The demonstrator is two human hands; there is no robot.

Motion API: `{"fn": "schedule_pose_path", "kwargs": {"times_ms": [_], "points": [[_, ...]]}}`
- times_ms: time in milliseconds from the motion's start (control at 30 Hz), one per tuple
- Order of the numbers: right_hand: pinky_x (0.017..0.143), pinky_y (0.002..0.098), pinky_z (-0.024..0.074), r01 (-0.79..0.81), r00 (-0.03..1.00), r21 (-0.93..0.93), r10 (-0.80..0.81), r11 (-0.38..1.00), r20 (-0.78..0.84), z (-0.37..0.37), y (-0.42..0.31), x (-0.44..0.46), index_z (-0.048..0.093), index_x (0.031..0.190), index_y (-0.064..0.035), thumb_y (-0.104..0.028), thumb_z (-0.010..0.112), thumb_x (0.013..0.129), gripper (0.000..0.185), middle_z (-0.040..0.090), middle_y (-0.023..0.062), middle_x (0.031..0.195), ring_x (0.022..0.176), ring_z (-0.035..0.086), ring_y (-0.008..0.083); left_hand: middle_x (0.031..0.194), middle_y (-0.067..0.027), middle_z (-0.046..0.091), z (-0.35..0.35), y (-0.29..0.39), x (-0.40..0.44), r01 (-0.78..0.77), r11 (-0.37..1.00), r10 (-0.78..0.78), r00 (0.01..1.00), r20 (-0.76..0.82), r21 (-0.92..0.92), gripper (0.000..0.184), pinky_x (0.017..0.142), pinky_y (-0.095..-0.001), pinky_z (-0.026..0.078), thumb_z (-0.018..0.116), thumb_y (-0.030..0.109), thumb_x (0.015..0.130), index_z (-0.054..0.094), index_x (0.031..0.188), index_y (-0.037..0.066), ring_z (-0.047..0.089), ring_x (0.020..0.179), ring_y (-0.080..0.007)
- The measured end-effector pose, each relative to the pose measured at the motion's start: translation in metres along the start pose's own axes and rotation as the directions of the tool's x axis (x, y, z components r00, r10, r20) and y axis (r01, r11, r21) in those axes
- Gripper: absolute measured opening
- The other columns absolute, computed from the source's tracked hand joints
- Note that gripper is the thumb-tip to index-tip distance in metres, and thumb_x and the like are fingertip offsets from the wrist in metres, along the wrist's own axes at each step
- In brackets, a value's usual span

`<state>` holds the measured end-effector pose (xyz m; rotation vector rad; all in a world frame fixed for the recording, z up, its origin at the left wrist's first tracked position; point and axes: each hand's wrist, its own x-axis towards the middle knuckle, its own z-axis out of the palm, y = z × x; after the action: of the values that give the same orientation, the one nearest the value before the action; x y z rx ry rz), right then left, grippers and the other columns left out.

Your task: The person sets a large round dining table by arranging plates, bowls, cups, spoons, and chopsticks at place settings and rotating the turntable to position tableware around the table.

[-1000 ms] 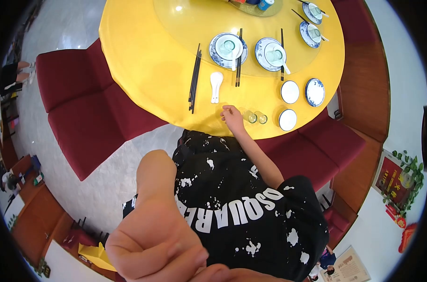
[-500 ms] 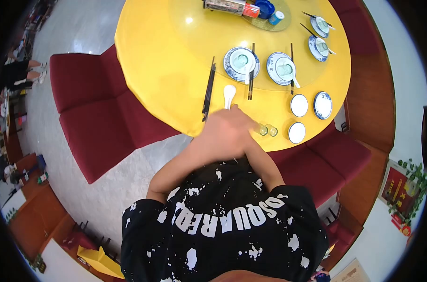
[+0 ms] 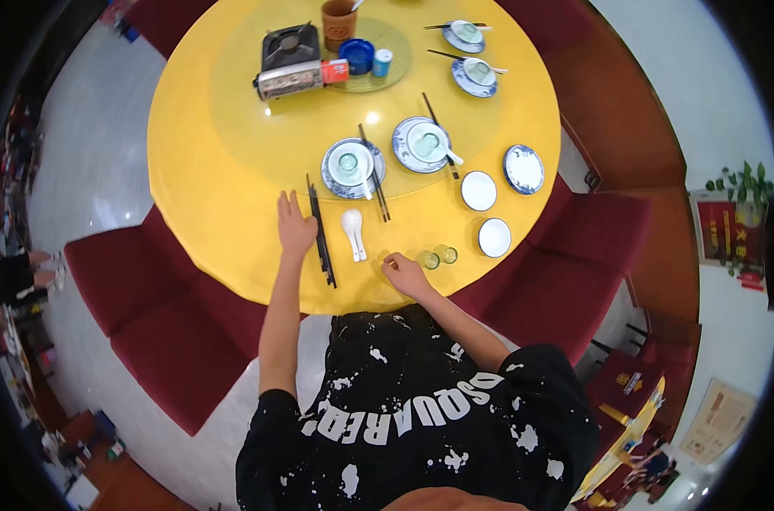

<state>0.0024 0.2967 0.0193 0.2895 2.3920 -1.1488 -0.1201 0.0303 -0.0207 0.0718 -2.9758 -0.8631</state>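
Observation:
My left hand [image 3: 296, 228] lies on the yellow tablecloth with its fingers stretched out, just left of a bundle of black chopsticks [image 3: 321, 234]. My right hand [image 3: 406, 276] is over the table's near edge, its fingers curled in and no object visible in them. Between the hands are white spoons [image 3: 353, 228], laid together with their handles towards me. Two small green-tinted glasses [image 3: 438, 255] stand right of my right hand. Beyond them are a white bowl [image 3: 494, 238], another white bowl [image 3: 479, 191] and blue-rimmed plates [image 3: 523, 169].
Place settings with plates, bowls, glasses, spoons and chopsticks include a left setting [image 3: 353, 168] and a right setting [image 3: 422, 145]. A portable gas stove [image 3: 290, 47], blue bowl [image 3: 357, 56] and brown container [image 3: 339, 25] stand farther back. Dark red chairs [image 3: 182, 332] flank me.
My hands have separated from their blurred overlap: the left moved left beside the chopsticks, the right moved to the near edge. The view has shifted, showing more of the table.

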Motion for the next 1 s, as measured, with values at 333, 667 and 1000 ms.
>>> {"fn": "schedule_pose_path", "kwargs": {"times_ms": [333,667,1000], "points": [[0.073,0.0386,0.0525,-0.071,0.979,0.184,0.104,0.980,-0.178,-0.052,0.039,-0.042,0.063,0.109,-0.0041,-0.031,0.061,0.088,0.034,0.069,0.0155,0.085,0.079,0.068,0.0298,0.160,-0.0229,0.011,0.019,-0.006,0.035,-0.117,0.945,-0.003,0.931,0.365,0.307,0.092,0.121,-0.0459,0.014,0.059,0.014,0.073,0.016,0.154,0.004,0.011,0.149,-0.0367],[0.076,0.0379,0.0536,-0.230,0.968,0.683,0.235,0.693,0.088,-0.032,0.087,0.005,0.057,0.119,-0.0023,-0.035,0.057,0.091,0.044,0.065,0.0158,0.103,0.085,0.066,0.0290,0.159,-0.0264,0.014,0.040,0.021,0.033,-0.132,0.878,-0.081,0.906,0.416,0.460,0.087,0.120,-0.0443,0.016,0.057,0.027,0.080,0.018,0.153,0.001,0.017,0.147,-0.0386],[0.107,0.0475,0.0396,-0.093,0.835,0.974,0.516,-0.207,0.190,-0.035,0.032,0.117,0.033,0.133,0.0041,-0.051,0.049,0.096,0.069,0.041,0.0215,0.125,0.113,0.049,0.0341,0.159,-0.0258,0.014,0.050,0.041,0.020,-0.105,0.900,-0.094,0.901,0.424,0.423,0.084,0.120,-0.0455,0.016,0.056,0.031,0.083,0.020,0.154,0.004,0.019,0.147,-0.0388]]}}
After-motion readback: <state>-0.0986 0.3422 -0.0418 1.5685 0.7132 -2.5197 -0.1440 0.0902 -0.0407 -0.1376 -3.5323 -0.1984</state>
